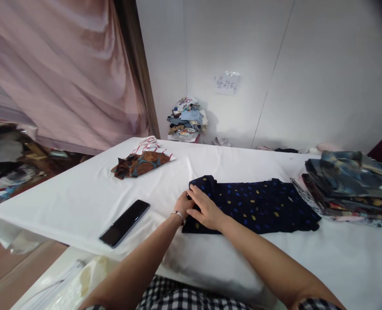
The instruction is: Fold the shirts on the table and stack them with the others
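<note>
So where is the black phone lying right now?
In the head view, the black phone lies flat on the white table, near its front edge, left of the left hand and the dark dotted garment.

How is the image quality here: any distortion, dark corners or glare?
Head view: wide-angle bend curves the table edge; top right corner is vignetted dark; light is soft and even, with a faint reflection on the phone. Both hands, left and right, and the dotted navy garment look sharp.
</note>
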Motion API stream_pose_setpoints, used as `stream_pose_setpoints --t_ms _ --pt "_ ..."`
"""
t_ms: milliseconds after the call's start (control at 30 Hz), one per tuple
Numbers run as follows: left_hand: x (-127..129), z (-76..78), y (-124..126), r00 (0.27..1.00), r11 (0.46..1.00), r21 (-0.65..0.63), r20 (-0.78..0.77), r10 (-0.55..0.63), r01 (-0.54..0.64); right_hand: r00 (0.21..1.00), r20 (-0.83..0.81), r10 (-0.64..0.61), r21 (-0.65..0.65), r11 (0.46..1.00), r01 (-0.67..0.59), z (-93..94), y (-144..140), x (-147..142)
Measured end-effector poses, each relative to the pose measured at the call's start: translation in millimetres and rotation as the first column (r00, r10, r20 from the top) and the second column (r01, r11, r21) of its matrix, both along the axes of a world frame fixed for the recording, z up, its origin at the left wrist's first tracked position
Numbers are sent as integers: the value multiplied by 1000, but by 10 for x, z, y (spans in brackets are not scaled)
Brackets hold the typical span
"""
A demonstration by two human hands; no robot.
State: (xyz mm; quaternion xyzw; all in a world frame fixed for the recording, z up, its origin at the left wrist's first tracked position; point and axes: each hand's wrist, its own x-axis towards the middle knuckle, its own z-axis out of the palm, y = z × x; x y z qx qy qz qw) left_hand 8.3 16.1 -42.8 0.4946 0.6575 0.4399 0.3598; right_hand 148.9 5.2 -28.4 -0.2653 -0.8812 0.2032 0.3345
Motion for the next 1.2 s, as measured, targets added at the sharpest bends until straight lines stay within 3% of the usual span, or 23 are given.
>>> stream_pose_setpoints --t_ms 67,133,200,267,367,433,467,567,633,667,733,800,833,900,967,1100,1200 --pt "34 8 -24 1000 1000 2 -21 -21 21 996 17 -91 -66 994 92 56 198 -66" --pt "55 7 -69 998 999 10 -35 -43 44 959 127 -252 -151 951 270 82 453 0" --pt "48 -3 -119 997 998 5 -38 -60 60 835 325 -444 -217 824 523 78 698 218" --pt "15 -16 -160 997 998 -11 -34 -65 65 730 406 -549 -194 729 656 75 868 510" --pt "-45 -29 -196 997 997 -19 -31 -75 74 653 389 -650 -111 670 734 120 922 797" --pt "-67 -33 -203 996 997 -12 -35 -81 80 662 343 -666 -62 687 724 159 839 770" --pt "-71 -36 -203 996 997 -8 -37 -82 82 697 302 -650 -42 722 691 164 776 701" --pt "-66 -64 -188 997 997 14 -11 -76 76 859 205 -470 -6 877 481 93 583 442" --pt "-65 -90 -169 996 997 29 53 -67 65 884 294 -363 -49 918 393 1 498 358" --pt "-69 -100 -159 994 998 29 96 -60 57 849 378 -370 -81 900 429 -44 470 357" --pt "-90 -104 -139 983 999 11 176 -45 43 715 508 -479 -88 798 597 -114 418 403" --pt "-122 -81 -119 977 999 -28 213 -21 28 631 487 -604 -9 718 695 -158 334 450" --pt "-137 -62 -107 976 998 -54 217 -6 18 642 436 -630 31 724 689 -176 274 454" --pt "-155 -23 -81 974 993 -115 225 14 12 731 362 -579 55 796 603 -209 136 415" --pt "-149 8 -57 967 986 -160 255 1 42 796 375 -475 -20 854 519 -230 12 334" --pt "-155 111 -70 931 971 -187 356 -75 150 835 360 -416 -253 818 516 -147 -123 160" --pt "-262 365 -139 905 970 -163 415 -97 178 903 124 -412 -459 783 420 26 -198 4"
